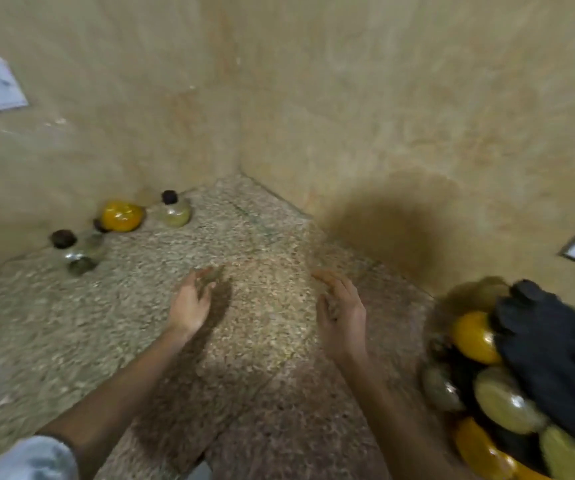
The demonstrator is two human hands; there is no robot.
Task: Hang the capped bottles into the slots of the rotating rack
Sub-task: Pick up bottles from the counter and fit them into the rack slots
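My forearms reach out over the bench [71,341], with a pale sleeve [26,459] at the near left corner. The left hand [191,303] and right hand [341,310] are over mid-bench, palms facing each other, fingers loosely spread and holding nothing. Blur smears the fingertips. At the right edge the rack [549,341] is cut off, with hung bottles [473,337] round it. Along the far left edge stand an orange bottle [121,216], a pale bottle [175,211] and clear bottles [75,252] I can barely make out.

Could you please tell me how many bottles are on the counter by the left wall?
3: an orange bottle by the wall, a pale bottle right of it, a clear bottle left and nearer. Blur may hide a fourth between them.
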